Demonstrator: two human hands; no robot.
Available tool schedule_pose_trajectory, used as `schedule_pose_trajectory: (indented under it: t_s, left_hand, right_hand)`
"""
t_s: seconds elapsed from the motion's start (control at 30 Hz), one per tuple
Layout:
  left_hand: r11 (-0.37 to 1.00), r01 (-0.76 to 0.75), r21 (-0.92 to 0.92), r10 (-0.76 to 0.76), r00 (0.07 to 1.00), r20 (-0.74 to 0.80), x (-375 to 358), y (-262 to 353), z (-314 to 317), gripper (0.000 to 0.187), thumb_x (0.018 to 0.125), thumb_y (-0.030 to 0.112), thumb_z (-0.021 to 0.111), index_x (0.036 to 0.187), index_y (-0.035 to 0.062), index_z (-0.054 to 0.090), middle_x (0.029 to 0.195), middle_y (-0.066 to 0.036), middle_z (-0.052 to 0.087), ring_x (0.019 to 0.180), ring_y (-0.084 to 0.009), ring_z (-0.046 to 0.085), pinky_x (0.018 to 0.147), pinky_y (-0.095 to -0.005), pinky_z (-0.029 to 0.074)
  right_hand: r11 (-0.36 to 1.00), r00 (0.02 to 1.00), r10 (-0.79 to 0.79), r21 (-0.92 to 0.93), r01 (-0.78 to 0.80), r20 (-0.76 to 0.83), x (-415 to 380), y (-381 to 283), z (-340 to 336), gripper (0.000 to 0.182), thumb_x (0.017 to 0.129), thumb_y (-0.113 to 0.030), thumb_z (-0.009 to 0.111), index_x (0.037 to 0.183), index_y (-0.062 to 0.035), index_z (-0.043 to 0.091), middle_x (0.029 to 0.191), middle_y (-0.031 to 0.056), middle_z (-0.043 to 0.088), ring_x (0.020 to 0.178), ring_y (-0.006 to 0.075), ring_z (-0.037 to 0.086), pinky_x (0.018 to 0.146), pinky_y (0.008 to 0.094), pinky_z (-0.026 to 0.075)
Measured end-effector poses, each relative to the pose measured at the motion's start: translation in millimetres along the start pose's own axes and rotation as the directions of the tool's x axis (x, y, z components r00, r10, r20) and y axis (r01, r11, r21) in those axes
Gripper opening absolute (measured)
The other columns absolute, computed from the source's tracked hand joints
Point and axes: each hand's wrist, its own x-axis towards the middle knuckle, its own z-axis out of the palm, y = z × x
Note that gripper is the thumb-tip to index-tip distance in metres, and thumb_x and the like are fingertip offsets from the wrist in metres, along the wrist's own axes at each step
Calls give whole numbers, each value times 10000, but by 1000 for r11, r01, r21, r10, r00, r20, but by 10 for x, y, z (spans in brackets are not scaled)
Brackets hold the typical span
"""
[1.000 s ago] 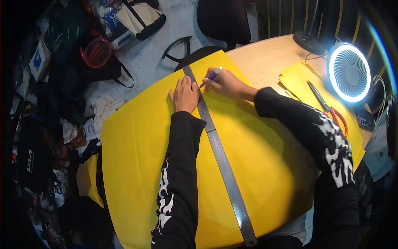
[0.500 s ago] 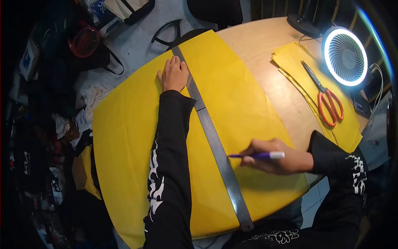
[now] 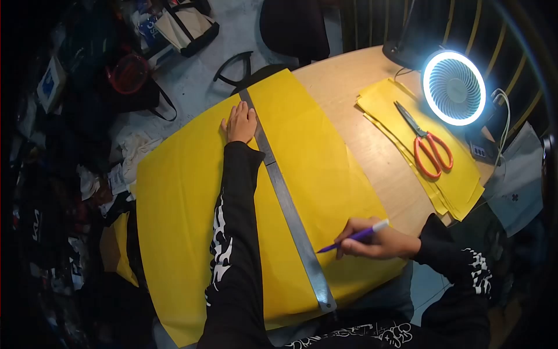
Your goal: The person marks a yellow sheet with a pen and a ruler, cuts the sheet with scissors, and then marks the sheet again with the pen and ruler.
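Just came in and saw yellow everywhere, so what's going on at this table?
A person leans over a big yellow sheet on a round table. The left hand presses a long metal ruler flat; the right hand holds a purple pen, tip at the ruler's edge. Orange scissors lie on more yellow sheets.

Purple pen [image 3: 353,237] tilted beside long metal ruler [image 3: 285,195] on yellow sheet [image 3: 186,192].

Left hand [image 3: 240,123] flat beside metal ruler [image 3: 286,198] on yellow sheet [image 3: 186,192]; right hand [image 3: 378,243] with purple pen [image 3: 354,237].
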Motion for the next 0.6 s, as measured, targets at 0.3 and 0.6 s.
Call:
schedule_pose_trajectory:
  t_s: [0.3, 0.6]
  left_hand:
    - [767, -199, -610, 60, 969, -240, 95, -308, -57, 524, 935, 349, 453, 1356, 39, 426, 1438, -146, 383, 1353, -273, 323, 1094, -449, 215]
    - [766, -542, -345, 577, 817, -3, -2549, 592, -1682, 460, 880, 163, 555, 1309, 15, 479, 1374, -172, 458, 1314, -314, 387, 1081, -412, 280]
  right_hand:
    - [982, 991, 55, 187, -32, -121, 98, 113, -26, 164, 980, -199, 478, 954, -37, 475, 757, 46, 624, 585, 51, 479, 522, 201, 383]
    - [988, 995, -58, 135, 68, -76, 59, 123, -5, 152, 963, -182, 512, 939, -32, 517, 734, 24, 625, 548, 39, 463, 492, 199, 354]
